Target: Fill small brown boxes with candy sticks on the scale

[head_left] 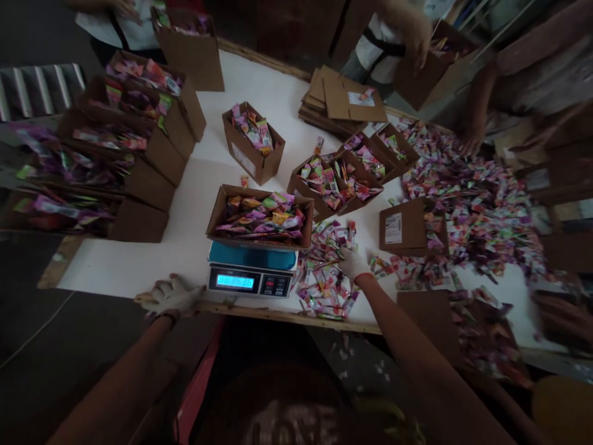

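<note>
My left hand (173,295), in a pale glove, rests on the table's front edge with its fingers spread and nothing in them. Just right of it stands a digital scale (252,279) with a lit blue display. On the scale's tray sits an open cardboard box (259,243) filled with small shiny wrapped packets. My right hand (356,264), gloved too, reaches into a loose heap of packets (327,293) beside the scale. Its fingers look bent together, their tips among the packets, and I cannot make out what lies between them.
Several filled boxes (143,216) line the left side. More filled boxes (257,157) stand behind the scale, near flattened cartons (354,102). A large packet pile (482,204) covers the right. Co-workers' hands (472,133) are at the far side.
</note>
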Demonstrator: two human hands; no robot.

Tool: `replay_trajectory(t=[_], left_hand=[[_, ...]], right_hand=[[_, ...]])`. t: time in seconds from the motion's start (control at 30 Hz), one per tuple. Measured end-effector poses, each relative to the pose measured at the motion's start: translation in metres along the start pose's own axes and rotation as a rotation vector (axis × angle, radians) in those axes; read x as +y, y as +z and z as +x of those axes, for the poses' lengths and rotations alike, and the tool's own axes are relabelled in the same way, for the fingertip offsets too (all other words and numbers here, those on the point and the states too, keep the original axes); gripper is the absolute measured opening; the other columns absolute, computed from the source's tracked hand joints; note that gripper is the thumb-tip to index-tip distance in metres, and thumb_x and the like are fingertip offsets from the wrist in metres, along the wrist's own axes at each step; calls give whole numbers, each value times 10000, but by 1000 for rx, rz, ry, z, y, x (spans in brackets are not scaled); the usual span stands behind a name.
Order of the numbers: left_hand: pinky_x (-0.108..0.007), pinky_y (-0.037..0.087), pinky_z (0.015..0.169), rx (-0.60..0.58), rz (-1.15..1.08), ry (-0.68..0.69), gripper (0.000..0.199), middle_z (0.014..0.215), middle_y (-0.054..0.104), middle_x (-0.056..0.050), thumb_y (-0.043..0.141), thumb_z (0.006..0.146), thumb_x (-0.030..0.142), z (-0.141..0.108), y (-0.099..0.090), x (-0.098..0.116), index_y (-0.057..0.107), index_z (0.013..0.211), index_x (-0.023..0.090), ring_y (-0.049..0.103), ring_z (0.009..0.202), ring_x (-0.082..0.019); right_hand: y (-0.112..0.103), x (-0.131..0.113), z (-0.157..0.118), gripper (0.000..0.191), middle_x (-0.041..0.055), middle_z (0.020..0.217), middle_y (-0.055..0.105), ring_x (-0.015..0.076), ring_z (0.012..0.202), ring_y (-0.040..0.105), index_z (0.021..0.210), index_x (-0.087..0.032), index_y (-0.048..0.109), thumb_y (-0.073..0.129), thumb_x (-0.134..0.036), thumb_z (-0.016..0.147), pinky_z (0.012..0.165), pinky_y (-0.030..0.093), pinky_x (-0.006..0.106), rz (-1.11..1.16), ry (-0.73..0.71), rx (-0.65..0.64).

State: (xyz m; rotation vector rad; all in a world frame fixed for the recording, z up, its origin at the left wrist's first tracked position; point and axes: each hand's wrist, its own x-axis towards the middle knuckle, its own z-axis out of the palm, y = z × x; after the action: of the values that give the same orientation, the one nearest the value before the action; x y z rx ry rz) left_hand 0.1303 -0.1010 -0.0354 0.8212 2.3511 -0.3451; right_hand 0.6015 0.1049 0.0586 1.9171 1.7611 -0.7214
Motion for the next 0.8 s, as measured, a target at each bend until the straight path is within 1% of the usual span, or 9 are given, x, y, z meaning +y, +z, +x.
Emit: replay_trajectory(t=[0.1, 0.2, 0.27, 0.33, 0.4, 0.5, 0.6, 0.7, 0.8], left_hand=[[-833, 78, 1368, -56, -41, -44, 1211, 1900, 152, -390, 464, 890, 780, 0, -8, 3, 270, 1812, 19, 95, 1791, -556], [-831, 66, 1366, -42, -63, -49, 1237, 1891, 166, -404, 528, 840, 761, 2, -9, 2, 307, 1800, 14, 100, 1787, -565], [-841, 66, 1358, -25, -77, -39, 1254, 1879, 199, -411, 538, 822, 776, 3, -7, 0, 322, 1796, 18, 105, 1784, -569], [-842, 91, 1354, -22, -88, -34, 1250, 1879, 211, -405, 513, 826, 789, 4, -5, -1, 331, 1795, 20, 115, 1783, -568], [-831, 139, 1353, -23, -94, -30, 1242, 1884, 205, -400, 486, 837, 791, 5, -4, -3, 333, 1794, 14, 135, 1782, -562], [-840, 177, 1339, -9, -93, -29, 1220, 1880, 230, -394, 491, 837, 780, 7, -2, -5, 363, 1787, 25, 150, 1783, -553], [-865, 182, 1323, -10, -90, -31, 1215, 1878, 243, -389, 523, 822, 774, 8, -1, -5, 381, 1785, 45, 149, 1781, -560], [-861, 192, 1325, -43, -83, -34, 1243, 1909, 160, -371, 495, 845, 790, 7, -2, -4, 294, 1821, 47, 106, 1791, -552], [-848, 197, 1336, -77, -67, -46, 1278, 1931, 95, -343, 498, 848, 802, 5, -5, -2, 217, 1847, 56, 61, 1803, -534]], right_hand=[[-31, 8, -18, 454, 105, 1043, 837, 241, 965, 756, 1273, -175, 845, 674, -123, 856, 844, 558, 257, 10, -39, 10], [-78, -3, -49, 551, 34, 991, 842, 206, 871, 742, 1335, -203, 830, 641, -139, 821, 770, 568, 238, 151, -272, 68], [-116, -32, -73, 555, 22, 1028, 847, 206, 905, 747, 1317, -199, 835, 637, -145, 801, 792, 590, 250, 221, -565, 100], [-150, -80, -94, 404, 20, 1025, 831, 202, 941, 741, 1209, -203, 847, 643, -170, 862, 849, 600, 273, 147, -847, 117], [-169, -139, -106, 289, 55, 1107, 822, 210, 1013, 747, 1145, -200, 846, 645, -175, 939, 934, 596, 309, -32, -943, 224], [-162, -224, -101, 365, 114, 1337, 808, 264, 1123, 790, 1319, -228, 823, 637, -140, 1017, 941, 605, 362, -322, -927, 235], [-132, -272, -79, 427, 161, 1364, 821, 302, 1230, 799, 1425, -233, 792, 543, -117, 1097, 945, 615, 378, -510, -940, 97], [-121, -271, -64, 475, 152, 1395, 822, 292, 1252, 798, 1506, -247, 758, 578, -115, 1086, 989, 620, 363, -506, -952, 28], [-136, -231, -63, 563, 83, 1458, 792, 249, 1193, 790, 1494, -275, 770, 742, -135, 950, 1022, 617, 313, -241, -1068, -14]])
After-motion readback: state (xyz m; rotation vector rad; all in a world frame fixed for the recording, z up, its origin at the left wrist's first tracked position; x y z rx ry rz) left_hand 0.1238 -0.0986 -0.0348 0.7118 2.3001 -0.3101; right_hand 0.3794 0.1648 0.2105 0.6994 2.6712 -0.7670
